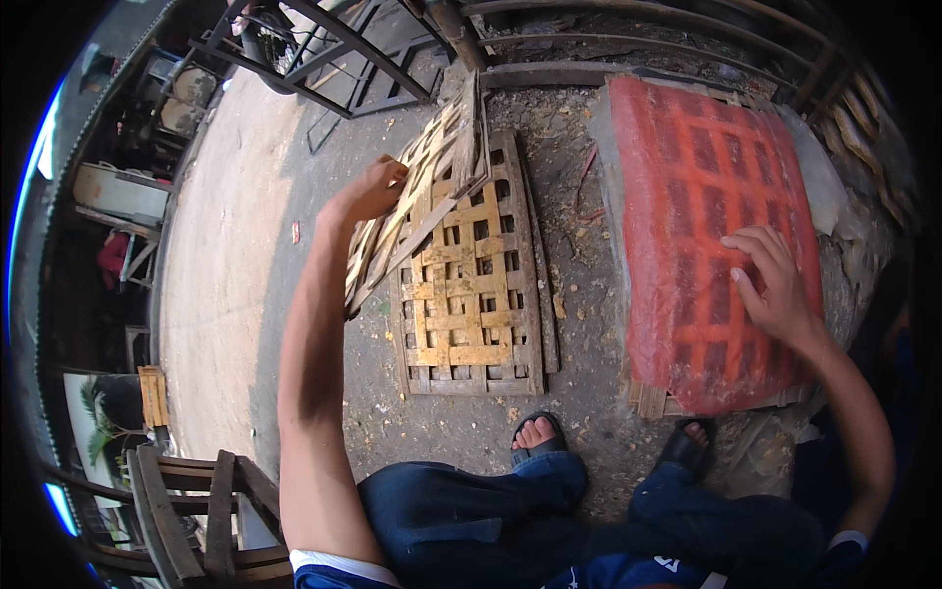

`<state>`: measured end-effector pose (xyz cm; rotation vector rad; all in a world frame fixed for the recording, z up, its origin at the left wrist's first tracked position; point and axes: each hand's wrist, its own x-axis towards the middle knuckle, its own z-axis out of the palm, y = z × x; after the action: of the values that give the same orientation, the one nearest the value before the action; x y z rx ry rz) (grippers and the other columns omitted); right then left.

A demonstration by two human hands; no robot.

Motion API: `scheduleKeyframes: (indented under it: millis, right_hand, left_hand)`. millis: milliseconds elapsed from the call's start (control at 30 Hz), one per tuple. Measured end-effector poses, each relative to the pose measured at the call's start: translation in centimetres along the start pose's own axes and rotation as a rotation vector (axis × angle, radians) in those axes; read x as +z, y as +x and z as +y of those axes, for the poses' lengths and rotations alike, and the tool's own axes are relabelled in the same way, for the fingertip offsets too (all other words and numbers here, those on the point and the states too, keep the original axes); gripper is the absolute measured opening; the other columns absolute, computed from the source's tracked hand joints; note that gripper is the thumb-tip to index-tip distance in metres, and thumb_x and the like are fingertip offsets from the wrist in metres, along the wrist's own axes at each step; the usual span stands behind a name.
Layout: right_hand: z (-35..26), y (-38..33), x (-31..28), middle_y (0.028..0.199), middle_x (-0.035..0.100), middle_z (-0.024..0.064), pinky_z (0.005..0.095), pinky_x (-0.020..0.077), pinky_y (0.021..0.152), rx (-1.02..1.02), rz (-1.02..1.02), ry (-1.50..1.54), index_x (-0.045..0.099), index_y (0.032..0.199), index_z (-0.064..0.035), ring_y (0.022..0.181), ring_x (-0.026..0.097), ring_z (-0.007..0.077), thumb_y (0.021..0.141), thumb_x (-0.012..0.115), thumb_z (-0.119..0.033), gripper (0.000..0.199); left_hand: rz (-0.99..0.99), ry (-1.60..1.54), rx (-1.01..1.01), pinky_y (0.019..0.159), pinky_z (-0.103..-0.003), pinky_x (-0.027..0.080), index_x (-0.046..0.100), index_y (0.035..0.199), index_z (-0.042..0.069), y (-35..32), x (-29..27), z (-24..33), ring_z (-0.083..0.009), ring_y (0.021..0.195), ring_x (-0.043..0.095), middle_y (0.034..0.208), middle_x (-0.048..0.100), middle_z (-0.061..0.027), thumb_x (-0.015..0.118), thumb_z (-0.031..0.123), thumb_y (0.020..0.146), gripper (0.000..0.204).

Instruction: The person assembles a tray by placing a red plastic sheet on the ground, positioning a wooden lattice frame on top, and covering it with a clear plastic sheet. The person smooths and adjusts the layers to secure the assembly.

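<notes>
My left hand (377, 188) is closed on the left side of a tilted woven bamboo panel (442, 147). This panel leans up over another woven lattice panel (456, 292), yellowish and framed with wooden slats, that lies flat on the ground. To the right, a red translucent plastic sheet (677, 236) covers a further lattice, whose grid shows through it. My right hand (771, 280) is over the right part of the red sheet, fingers stretched and thumb apart, holding nothing. I cannot tell whether its fingertips touch the sheet.
Dark metal frames (368, 69) stand at the far left, near a wooden post and rails (589, 71). A slatted wooden chair or rack (201, 510) is at the lower left. My sandalled feet (538, 435) are between the panels and me. Small debris litters the grey ground (579, 294).
</notes>
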<state>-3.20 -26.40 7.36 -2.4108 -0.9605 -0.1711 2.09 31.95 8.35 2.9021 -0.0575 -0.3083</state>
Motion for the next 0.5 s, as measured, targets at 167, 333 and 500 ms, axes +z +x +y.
scheduleKeyframes:
  millis: [167, 333, 500]
  right_hand:
    - [-0.5, 0.7, -0.2, 0.117, 0.062, 0.0159, 0.0440, 0.0430, 0.100, -0.045, 0.028, -0.003, 0.062, 0.121, -0.0034, 0.112, 0.058, 0.0349, 0.083, 0.063, -0.001, 0.038]
    - [-0.3, 0.8, -0.3, 0.118, 0.061, 0.0157, 0.0436, 0.0432, 0.100, -0.031, 0.050, 0.030, 0.063, 0.120, -0.0025, 0.113, 0.057, 0.0347, 0.083, 0.063, -0.001, 0.038]
    - [-0.6, 0.7, -0.5, 0.119, 0.061, 0.0160, 0.0430, 0.0430, 0.102, -0.003, 0.037, 0.013, 0.063, 0.120, -0.0018, 0.115, 0.057, 0.0344, 0.084, 0.063, -0.001, 0.037]
  left_hand:
    - [0.093, -0.294, -0.229, 0.100, -0.036, 0.049, 0.067, 0.119, 0.002, -3.0, -4.4, 1.7, -0.0280, 0.114, 0.064, 0.118, 0.069, -0.0140, 0.057, 0.027, 0.103, 0.031]
    - [0.195, -0.466, -0.270, 0.099, -0.036, 0.049, 0.067, 0.118, 0.002, -5.6, -5.4, 2.0, -0.0277, 0.113, 0.064, 0.118, 0.069, -0.0139, 0.058, 0.027, 0.102, 0.031]
    - [0.289, -0.553, -0.251, 0.099, -0.036, 0.049, 0.068, 0.118, 0.002, -6.1, -6.1, 2.6, -0.0273, 0.113, 0.064, 0.117, 0.069, -0.0138, 0.059, 0.028, 0.102, 0.032]
